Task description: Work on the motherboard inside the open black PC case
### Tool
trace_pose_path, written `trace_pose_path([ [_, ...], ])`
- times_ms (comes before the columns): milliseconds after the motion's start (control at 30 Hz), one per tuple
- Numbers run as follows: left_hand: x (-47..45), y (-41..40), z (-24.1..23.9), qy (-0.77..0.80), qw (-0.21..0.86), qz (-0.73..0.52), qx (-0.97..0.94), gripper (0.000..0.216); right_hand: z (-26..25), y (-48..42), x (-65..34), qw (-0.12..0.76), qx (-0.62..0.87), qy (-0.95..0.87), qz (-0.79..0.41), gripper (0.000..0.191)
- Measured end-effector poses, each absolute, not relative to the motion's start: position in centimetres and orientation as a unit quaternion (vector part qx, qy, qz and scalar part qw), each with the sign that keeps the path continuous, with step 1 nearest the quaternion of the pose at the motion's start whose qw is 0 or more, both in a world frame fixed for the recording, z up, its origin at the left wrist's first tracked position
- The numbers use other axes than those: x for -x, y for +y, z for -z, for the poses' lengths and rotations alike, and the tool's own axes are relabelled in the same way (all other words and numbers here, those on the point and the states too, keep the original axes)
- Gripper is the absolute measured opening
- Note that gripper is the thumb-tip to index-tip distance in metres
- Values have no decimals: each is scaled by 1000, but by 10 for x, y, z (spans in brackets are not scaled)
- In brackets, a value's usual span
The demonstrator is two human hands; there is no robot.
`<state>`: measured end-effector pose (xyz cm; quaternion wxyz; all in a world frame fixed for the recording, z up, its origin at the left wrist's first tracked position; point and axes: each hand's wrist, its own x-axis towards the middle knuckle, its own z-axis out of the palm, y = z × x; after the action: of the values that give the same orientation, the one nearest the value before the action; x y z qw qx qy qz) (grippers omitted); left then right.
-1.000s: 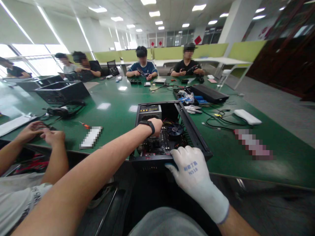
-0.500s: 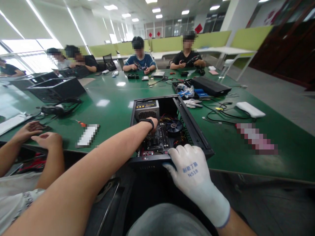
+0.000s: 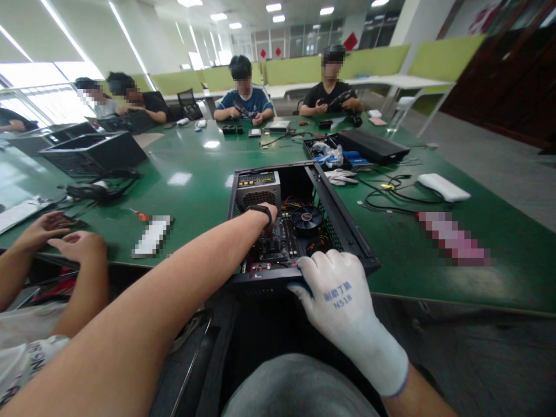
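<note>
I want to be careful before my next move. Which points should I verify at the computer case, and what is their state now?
1. Right hand steadying the computer case at its near edge: ok.
2. Both hands gloved: not ok; the left hand is bare.
3. Left hand's grip: cannot tell, fingertips hidden.
4. Fan clear of both hands: ok.
5. Neighbour's hands away from the case: ok.

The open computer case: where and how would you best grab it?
Probably by the near wall of the case, from the near side: it runs straight, and fingers can curl over its top with the thumb outside, as the gloved right hand does. With the fan exposed inside, I'd avoid gripping there.
</note>
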<state>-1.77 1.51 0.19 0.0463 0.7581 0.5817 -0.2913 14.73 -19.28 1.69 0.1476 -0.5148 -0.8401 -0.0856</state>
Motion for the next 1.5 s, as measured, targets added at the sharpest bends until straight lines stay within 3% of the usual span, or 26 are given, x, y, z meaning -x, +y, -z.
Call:
trace_pose_path([
  [1500,17,12,-7,585,54,266,-765,59,-15,-193,-147,138,517,-840,87,26],
])
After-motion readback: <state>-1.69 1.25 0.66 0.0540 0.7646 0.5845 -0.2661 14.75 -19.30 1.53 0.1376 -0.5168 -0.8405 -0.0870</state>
